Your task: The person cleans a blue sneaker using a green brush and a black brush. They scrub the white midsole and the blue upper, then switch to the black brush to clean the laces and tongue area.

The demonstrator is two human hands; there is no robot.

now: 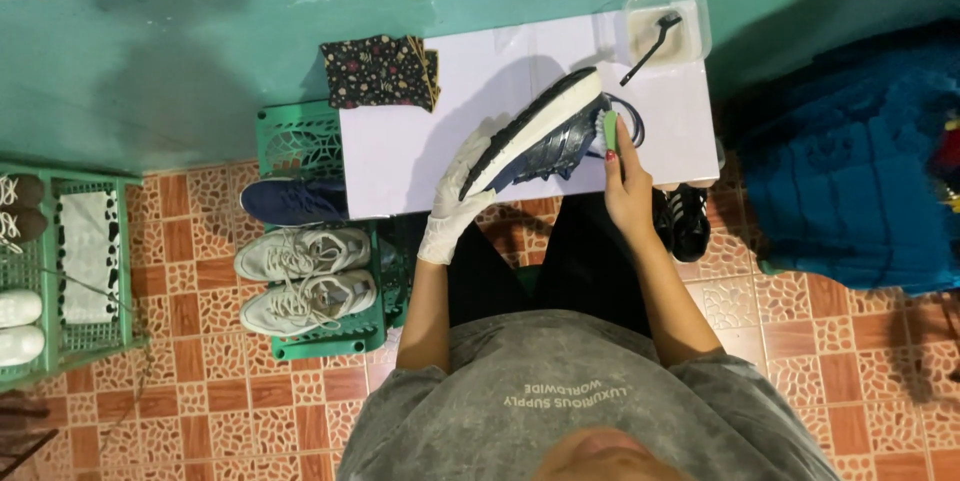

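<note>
Gloved left hand point(455, 203) holds dark-blue, white-soled sneaker point(545, 136).

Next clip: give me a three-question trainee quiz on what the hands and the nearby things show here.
1. True or false: the left hand wears a white glove and the right hand is bare.
2. What does the right hand hold against the dark blue sneaker? A) a green brush B) a sponge C) a spray bottle
3. Fill in: the black brush lies in the clear ______ at the white board's far corner.

Key: 1 true; 2 A; 3 container.
</note>
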